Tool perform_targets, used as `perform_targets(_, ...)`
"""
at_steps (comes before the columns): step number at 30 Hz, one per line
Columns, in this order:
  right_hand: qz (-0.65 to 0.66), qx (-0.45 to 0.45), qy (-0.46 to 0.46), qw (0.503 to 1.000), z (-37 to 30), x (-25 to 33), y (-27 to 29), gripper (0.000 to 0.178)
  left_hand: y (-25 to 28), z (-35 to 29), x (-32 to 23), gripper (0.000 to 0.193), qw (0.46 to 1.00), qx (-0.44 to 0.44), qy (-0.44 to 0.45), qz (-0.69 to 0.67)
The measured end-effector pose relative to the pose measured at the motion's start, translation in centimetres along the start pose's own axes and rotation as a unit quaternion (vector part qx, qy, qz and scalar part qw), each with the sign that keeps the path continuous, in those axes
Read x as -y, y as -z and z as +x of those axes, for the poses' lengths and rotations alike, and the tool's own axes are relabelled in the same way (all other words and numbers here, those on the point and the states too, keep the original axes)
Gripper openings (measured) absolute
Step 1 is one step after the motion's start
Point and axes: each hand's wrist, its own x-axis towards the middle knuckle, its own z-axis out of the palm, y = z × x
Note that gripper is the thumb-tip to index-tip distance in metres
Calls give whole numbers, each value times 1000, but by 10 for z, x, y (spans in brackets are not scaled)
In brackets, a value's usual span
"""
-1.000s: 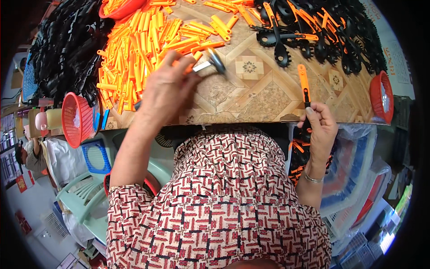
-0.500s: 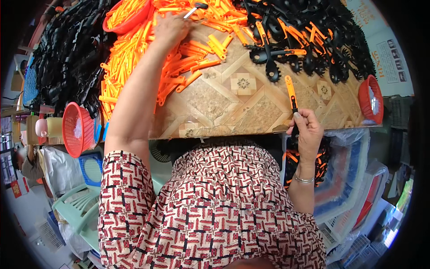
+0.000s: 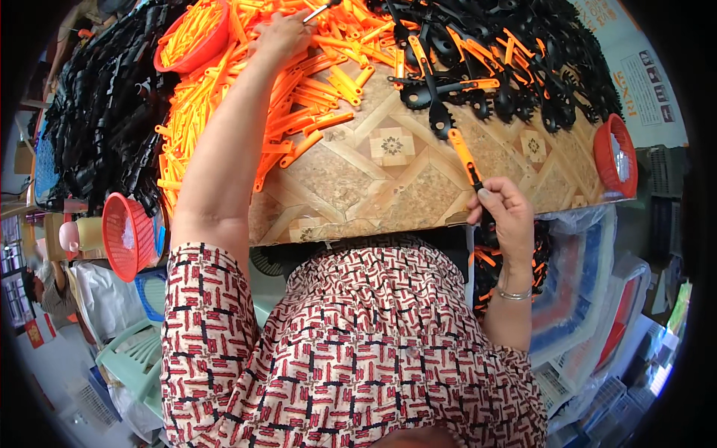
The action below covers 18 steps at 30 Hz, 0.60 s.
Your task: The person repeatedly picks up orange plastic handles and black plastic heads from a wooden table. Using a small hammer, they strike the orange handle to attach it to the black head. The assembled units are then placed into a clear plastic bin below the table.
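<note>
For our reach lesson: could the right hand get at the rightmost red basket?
Likely yes: only tabletop separates the right hand from the red basket, though that hand holds an orange-handled utensil.

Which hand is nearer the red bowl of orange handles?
Left. The left hand is just right of the bowl; the right hand is much farther right, across the table.
</note>
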Motion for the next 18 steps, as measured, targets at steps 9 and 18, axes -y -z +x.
perform_targets(9,2,222,91,971,91,16,-64,20,51,-77,-69,45,945,37,-305,-110)
perform_targets(18,90,46,71,992,132,12,11,32,68,-127,-67,31,826,85,-516,-212)
